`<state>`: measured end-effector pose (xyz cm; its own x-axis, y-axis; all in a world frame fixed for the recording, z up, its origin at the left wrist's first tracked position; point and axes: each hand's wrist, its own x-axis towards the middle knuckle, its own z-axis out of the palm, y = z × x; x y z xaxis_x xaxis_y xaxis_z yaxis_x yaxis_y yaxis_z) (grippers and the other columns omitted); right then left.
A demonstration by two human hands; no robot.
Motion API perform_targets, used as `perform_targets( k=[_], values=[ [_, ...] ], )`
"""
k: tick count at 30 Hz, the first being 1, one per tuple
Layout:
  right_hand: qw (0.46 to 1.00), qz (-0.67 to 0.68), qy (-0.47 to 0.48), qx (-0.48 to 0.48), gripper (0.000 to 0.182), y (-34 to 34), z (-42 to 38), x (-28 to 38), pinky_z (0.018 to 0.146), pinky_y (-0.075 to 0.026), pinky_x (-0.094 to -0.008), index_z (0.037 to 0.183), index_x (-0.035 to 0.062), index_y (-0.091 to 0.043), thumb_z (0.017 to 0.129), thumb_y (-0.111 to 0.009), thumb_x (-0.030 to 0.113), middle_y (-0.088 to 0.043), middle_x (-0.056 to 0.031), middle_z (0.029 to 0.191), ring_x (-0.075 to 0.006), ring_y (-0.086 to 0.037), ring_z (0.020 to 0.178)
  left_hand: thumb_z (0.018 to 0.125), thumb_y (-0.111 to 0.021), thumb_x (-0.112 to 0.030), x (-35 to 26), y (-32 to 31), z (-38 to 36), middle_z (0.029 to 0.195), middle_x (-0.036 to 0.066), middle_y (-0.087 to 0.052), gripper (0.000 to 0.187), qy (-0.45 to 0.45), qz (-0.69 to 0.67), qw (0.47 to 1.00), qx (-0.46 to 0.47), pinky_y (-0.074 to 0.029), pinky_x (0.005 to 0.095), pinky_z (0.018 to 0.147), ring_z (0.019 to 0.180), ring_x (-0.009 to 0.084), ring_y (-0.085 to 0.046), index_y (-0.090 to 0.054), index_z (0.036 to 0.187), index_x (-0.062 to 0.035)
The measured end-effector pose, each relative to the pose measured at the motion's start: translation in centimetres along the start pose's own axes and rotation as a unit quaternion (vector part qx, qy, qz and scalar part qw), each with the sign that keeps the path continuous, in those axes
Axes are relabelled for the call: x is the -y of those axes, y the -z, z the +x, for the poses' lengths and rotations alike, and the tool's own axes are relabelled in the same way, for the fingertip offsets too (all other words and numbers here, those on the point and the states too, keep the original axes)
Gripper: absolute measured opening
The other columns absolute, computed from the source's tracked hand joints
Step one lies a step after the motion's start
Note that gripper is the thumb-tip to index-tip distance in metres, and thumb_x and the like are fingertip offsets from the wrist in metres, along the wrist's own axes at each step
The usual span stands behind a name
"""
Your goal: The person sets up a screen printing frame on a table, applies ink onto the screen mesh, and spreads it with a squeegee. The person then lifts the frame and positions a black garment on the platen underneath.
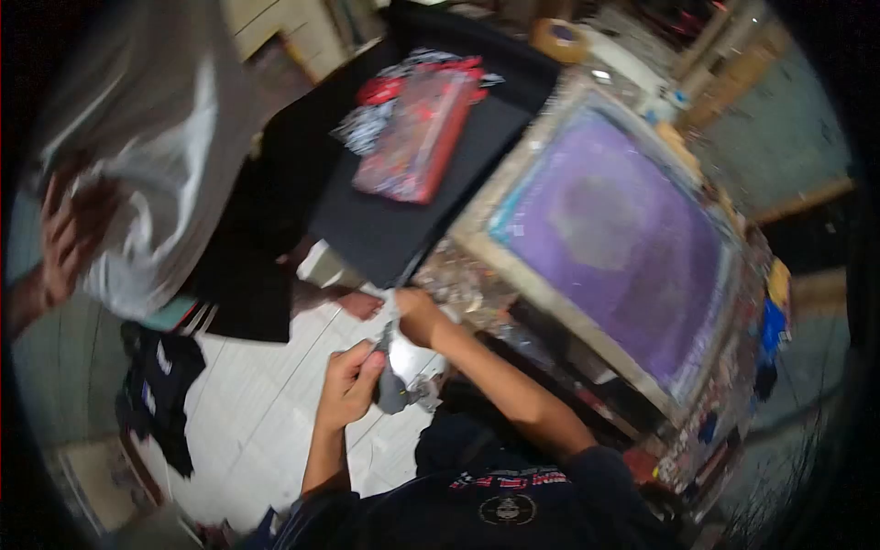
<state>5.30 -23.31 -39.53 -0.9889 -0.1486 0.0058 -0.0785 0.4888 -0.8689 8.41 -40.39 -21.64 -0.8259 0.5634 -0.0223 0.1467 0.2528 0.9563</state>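
My left hand (64, 243) is at the far left, its fingers closed on a pale grey-white garment (151, 156) that hangs blurred in front of me. My right hand is out of sight. Below me, a crouching person in a dark navy shirt (504, 504) reaches both hands (353, 380) to a small grey tool or cloth (394, 385) at the corner of a black platen. A black shirt (403, 220) lies flat on that platen, with a red, white and black print (417, 128) on it.
A wooden-framed printing screen (614, 229) with a purple mesh lies to the right, on an ink-stained bench. A bare foot (359, 304) stands on the white plank floor (266, 412). Dark clothes (160, 394) lie at the lower left. A tape roll (559, 38) sits at the top.
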Motion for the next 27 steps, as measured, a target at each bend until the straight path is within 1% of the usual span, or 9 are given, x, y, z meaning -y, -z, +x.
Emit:
perform_targets(
  k=[6, 9, 10, 14, 17, 19, 21, 24, 27],
  values=[
    [0.989, 0.126, 0.075, -0.012, 0.045, -6.3, 0.0, -4.6, 0.1, -0.052, -0.0478, 0.144, 0.0122, -0.062, 0.1, -0.051, 0.011, -0.059, -0.0312, 0.137, -0.0424, -0.066, 0.115, 0.109, -0.057, -0.028, -2.2, -2.8, 2.5, 0.06, -0.003, -0.041, 0.044, -0.04, 0.028, 0.999, 0.006, -0.028, 0.0304, 0.052, 0.059, 0.007, -0.036, -0.046, 0.074, -0.0038],
    [0.986, -0.023, 0.138, -0.088, 0.061, -6.4, -1.1, -5.0, 0.097, -0.054, -0.0464, 0.154, 0.0188, -0.053, 0.095, -0.051, 0.002, -0.065, -0.0214, 0.131, -0.0312, -0.067, 0.115, 0.109, -0.057, -0.031, -2.7, -3.3, 2.8, 0.063, -0.004, -0.043, 0.045, -0.032, 0.007, 0.999, 0.011, -0.028, 0.0298, 0.053, 0.062, 0.0068, -0.036, -0.047, 0.075, -0.0037],
    [0.997, 0.048, 0.054, 0.002, 0.066, -4.2, -1.4, -3.3, 0.096, -0.054, -0.0469, 0.153, 0.0203, -0.054, 0.091, -0.052, -0.002, -0.067, -0.0216, 0.127, -0.0317, -0.068, 0.113, 0.109, -0.058, -0.033, -3.0, -3.5, 2.8, 0.064, -0.004, -0.044, 0.046, -0.021, -0.003, 1.0, 0.013, -0.028, 0.0295, 0.054, 0.063, 0.0068, -0.037, -0.047, 0.075, -0.0036],
    [0.996, 0.063, 0.064, 0.024, 0.057, 1.8, -4.3, 1.4, 0.09, -0.052, -0.0512, 0.137, 0.0111, -0.064, 0.081, -0.063, 0.0, -0.073, -0.0253, 0.113, -0.0395, -0.071, 0.109, 0.108, -0.058, -0.041, -5.8, -5.8, 4.1, 0.076, -0.003, -0.057, 0.047, -0.021, -0.044, 0.998, 0.044, -0.035, 0.0279, 0.061, 0.071, 0.0067, -0.045, -0.065, 0.092, 0.0021],
    [0.974, 0.199, 0.101, -0.033, 0.025, 4.9, -5.9, 2.0, 0.086, -0.051, -0.0483, 0.108, 0.0026, -0.072, 0.087, -0.065, 0.013, -0.073, -0.0254, 0.102, -0.0313, -0.071, 0.1, 0.109, -0.059, -0.037, -6.0, -7.5, 5.3, 0.083, -0.005, -0.063, 0.038, -0.092, -0.052, 0.993, 0.06, -0.037, 0.0224, 0.063, 0.072, 0.0034, -0.049, -0.066, 0.098, -0.0013],
    [0.949, 0.315, 0.026, 0.014, 0.022, 7.2, -6.3, 2.1, 0.085, -0.051, -0.0465, 0.102, 0.0004, -0.073, 0.089, -0.063, 0.015, -0.072, -0.0256, 0.098, -0.0243, -0.07, 0.092, 0.107, -0.061, -0.039, -6.9, -7.9, 6.5, 0.085, 0.0, -0.069, 0.041, -0.069, -0.091, 0.988, 0.102, -0.042, 0.0239, 0.066, 0.072, 0.0059, -0.055, -0.068, 0.101, 0.0006],
    [0.95, 0.307, 0.038, 0.042, 0.025, 3.6, -4.5, -1.1, 0.08, -0.05, -0.0414, 0.098, 0.0002, -0.072, 0.094, -0.058, 0.02, -0.071, -0.0148, 0.092, -0.0161, -0.062, 0.085, 0.107, -0.063, -0.039, -8.3, -8.3, 7.4, 0.082, 0.0, -0.068, 0.041, -0.072, -0.106, 0.985, 0.117, -0.042, 0.0241, 0.066, 0.07, 0.0067, -0.055, -0.067, 0.095, 0.0004],
    [0.925, 0.374, 0.048, 0.049, 0.026, 1.2, -2.3, -1.1, 0.078, -0.048, -0.0371, 0.094, 0.0014, -0.072, 0.097, -0.055, 0.021, -0.067, -0.0044, 0.091, -0.0143, -0.059, 0.085, 0.106, -0.065, -0.039, -10.2, -7.8, 7.9, 0.079, 0.0, -0.066, 0.042, -0.109, -0.046, 0.987, 0.109, -0.042, 0.0246, 0.064, 0.069, 0.0072, -0.055, -0.066, 0.089, -0.0004],
    [0.958, 0.262, 0.042, 0.106, 0.029, 8.1, -3.9, 2.3, 0.074, -0.048, -0.0348, 0.093, 0.0001, -0.069, 0.101, -0.053, 0.022, -0.067, -0.0073, 0.089, -0.0142, -0.058, 0.084, 0.105, -0.066, -0.038, -11.1, -7.6, 7.9, 0.079, 0.0, -0.065, 0.041, -0.091, -0.089, 0.989, 0.079, -0.043, 0.0257, 0.064, 0.069, 0.0083, -0.056, -0.066, 0.085, -0.0017]
  ],
)
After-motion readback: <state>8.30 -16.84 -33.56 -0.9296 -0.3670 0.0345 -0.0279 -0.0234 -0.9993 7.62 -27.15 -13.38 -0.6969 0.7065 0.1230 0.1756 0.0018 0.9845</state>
